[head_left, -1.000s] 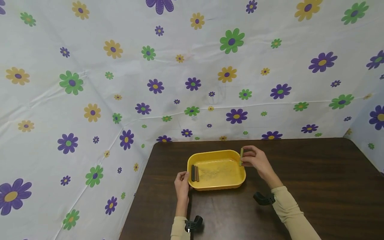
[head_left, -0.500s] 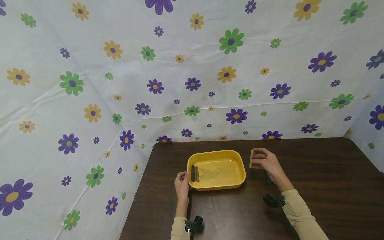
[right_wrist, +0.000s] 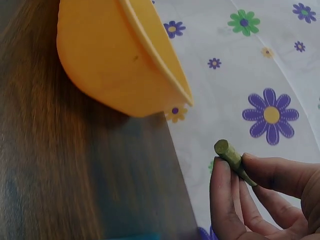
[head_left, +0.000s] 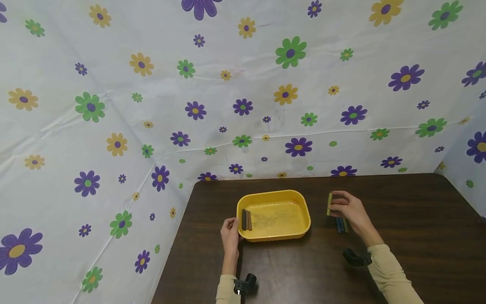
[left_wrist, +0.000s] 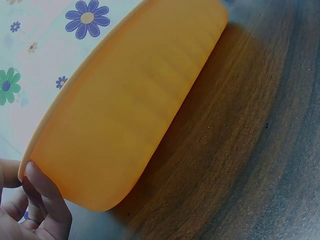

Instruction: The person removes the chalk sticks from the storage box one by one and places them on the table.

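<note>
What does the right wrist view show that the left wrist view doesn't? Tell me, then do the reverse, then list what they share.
Only the right wrist view: the right hand pinching a green stick, a sliver of the tray's inside, and a blue strip at the bottom edge, too cut off to name.

Only the left wrist view: the left hand gripping the rim of the tray.

Both: the tray's outer wall, the brown table and the flowered sheet.

Yellow tray [head_left: 279,219], yellow-green stick [head_left: 329,204], black and brown sticks [head_left: 247,220], dark wood-grained table [head_left: 288,270], white backdrop [head_left: 228,55] flowered purple, green, yellow
</note>
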{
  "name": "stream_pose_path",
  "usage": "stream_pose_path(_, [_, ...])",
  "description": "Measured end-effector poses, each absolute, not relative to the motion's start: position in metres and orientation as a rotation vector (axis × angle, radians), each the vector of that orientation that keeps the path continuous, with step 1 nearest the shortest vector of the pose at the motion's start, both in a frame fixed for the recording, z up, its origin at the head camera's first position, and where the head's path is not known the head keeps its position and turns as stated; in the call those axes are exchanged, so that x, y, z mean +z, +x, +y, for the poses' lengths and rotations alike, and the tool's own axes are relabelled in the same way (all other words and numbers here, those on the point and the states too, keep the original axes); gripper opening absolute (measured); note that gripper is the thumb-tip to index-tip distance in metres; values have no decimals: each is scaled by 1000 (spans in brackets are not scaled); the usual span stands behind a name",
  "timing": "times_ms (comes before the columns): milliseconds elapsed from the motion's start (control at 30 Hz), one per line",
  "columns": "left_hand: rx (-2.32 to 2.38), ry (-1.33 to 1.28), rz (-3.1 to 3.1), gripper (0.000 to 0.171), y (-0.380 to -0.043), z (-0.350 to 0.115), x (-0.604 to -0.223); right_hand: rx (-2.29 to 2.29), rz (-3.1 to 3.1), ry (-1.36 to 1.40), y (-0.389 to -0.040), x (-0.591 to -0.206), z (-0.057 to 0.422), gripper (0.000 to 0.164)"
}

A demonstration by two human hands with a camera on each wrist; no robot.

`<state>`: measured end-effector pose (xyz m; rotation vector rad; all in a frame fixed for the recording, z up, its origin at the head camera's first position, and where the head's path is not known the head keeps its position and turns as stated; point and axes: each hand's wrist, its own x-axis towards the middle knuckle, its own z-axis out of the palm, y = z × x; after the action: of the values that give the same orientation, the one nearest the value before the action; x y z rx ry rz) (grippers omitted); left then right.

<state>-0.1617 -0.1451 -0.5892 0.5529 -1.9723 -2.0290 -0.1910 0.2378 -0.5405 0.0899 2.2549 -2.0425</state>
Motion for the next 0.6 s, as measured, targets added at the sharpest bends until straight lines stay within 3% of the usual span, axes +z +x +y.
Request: stream_pose_path(600, [-2017,578,-1971,20,-160,-144,-588,-1944,2370,163,-179,-563,274,54])
